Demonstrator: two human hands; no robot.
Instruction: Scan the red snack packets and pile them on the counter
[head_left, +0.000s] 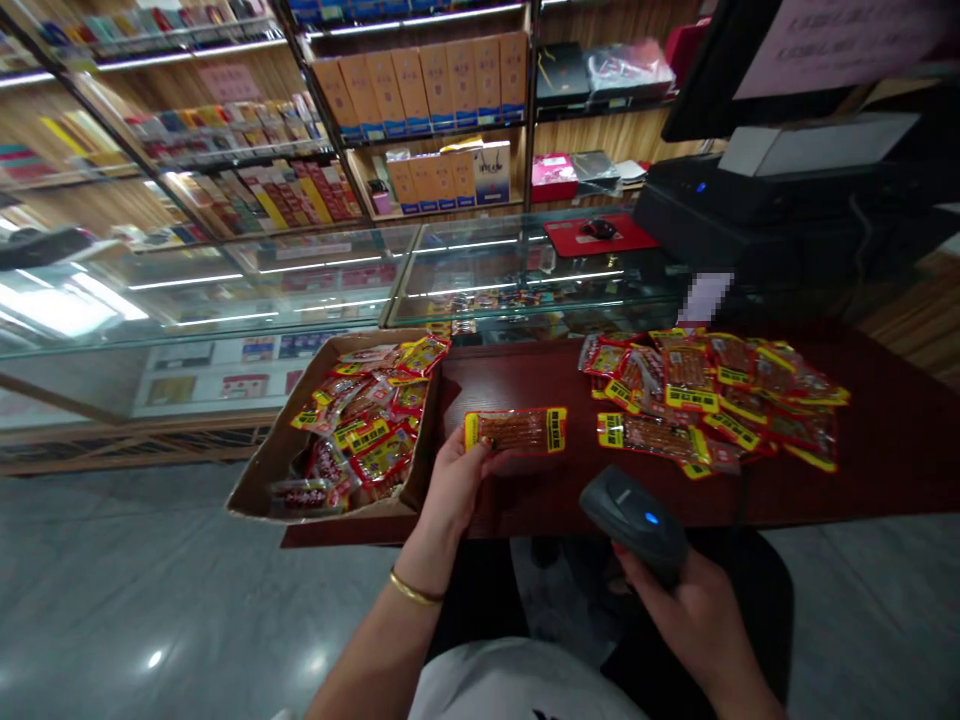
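Note:
My left hand [456, 478] pinches the left end of a snack packet [521, 431], yellow and red with brown strips showing through a clear middle. The packet is held flat, face up, over the dark red desk [517, 500]. A black barcode scanner [634, 520] with a blue light is gripped in my right hand [694, 600], its head tilted toward the packet but apart from it. Left of my left hand, an open cardboard box [259, 475] holds several similar packets. A loose pile of packets [690, 390] lies on the desk to the right.
Behind the desk runs a glass display counter [337, 260], with a computer mouse [598, 230] on a red mat [566, 240]. A dark monitor and register [750, 220] stand at the back right. Shelves with boxed goods [431, 85] line the wall. A black seat [765, 590] is below the desk.

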